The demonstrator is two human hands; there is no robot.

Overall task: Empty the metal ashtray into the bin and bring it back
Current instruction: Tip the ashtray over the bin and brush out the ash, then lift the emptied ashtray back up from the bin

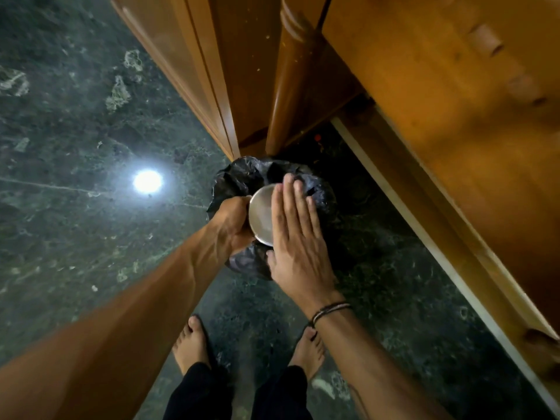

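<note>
The round metal ashtray (261, 212) is turned upside down, its shiny flat bottom facing me, right over the bin (242, 174), which is lined with a crumpled black plastic bag. My left hand (231, 221) grips the ashtray by its left rim. My right hand (295, 234) lies flat with fingers straight on the ashtray's bottom, covering its right half. The inside of the bin is hidden under the ashtray and both hands.
The bin stands on a dark green marble floor (75, 147) with a bright lamp reflection (148, 180). Wooden furniture (454, 101) rises close behind and to the right of the bin. My feet in sandals (194, 344) stand just in front.
</note>
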